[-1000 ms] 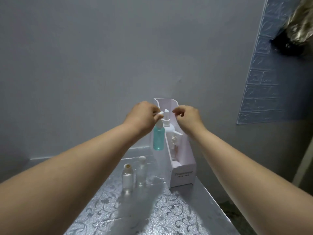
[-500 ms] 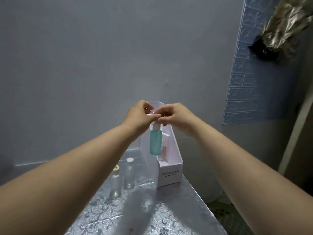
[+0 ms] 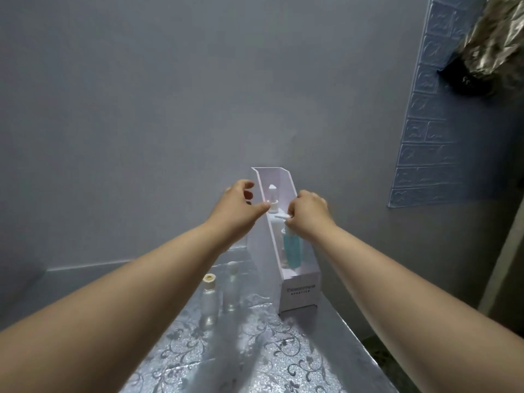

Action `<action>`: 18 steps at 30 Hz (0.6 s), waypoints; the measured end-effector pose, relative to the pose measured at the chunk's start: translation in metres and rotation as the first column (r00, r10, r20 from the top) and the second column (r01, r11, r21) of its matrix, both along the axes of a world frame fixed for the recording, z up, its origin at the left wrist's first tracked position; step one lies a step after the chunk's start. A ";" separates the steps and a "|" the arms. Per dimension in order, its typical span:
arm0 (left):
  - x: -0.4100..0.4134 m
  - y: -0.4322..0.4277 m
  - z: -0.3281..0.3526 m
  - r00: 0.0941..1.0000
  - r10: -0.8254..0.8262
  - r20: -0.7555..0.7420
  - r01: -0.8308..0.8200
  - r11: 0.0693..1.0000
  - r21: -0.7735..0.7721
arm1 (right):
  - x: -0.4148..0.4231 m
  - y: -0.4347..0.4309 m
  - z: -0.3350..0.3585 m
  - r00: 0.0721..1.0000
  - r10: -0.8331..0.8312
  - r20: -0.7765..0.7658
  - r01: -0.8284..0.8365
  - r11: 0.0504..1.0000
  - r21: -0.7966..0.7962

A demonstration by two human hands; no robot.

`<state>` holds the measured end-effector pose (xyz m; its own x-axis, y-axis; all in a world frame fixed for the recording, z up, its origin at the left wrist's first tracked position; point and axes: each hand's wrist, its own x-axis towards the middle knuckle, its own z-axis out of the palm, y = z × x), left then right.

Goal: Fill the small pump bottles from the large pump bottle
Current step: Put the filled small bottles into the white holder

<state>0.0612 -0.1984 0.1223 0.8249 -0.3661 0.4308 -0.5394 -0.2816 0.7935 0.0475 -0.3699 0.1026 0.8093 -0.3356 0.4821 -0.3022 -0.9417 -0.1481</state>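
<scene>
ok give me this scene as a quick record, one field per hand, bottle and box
left hand: holds nothing, thumb tip by the collar of the large pump bottle, contact unclear
right hand: grips the teal bottle by its top
teal bottle: upright inside the white box, near its low front
large pump bottle: upright in the box, behind the teal one
clear small bottles: two, upright on the table, left of the box
</scene>
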 end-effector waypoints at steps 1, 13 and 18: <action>0.001 0.004 -0.003 1.000 0.006 0.002 -0.006 1.000 0.016 | 0.002 -0.001 -0.007 0.999 -0.023 -0.022 0.022 0.998 -0.061; 0.018 0.021 -0.027 0.999 0.016 -0.051 -0.011 0.994 0.110 | 0.009 -0.001 -0.026 0.992 -0.101 -0.071 0.069 0.931 -0.358; 0.021 0.027 -0.032 0.999 0.030 -0.040 -0.022 0.985 0.169 | 0.002 0.000 -0.017 0.993 -0.101 -0.062 0.083 0.967 -0.242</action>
<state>0.0819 -0.1710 0.0903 0.8511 -0.4086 0.3296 -0.4973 -0.4266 0.7554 0.0499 -0.3698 0.0855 0.8165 -0.2929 0.4975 -0.3909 -0.9146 0.1030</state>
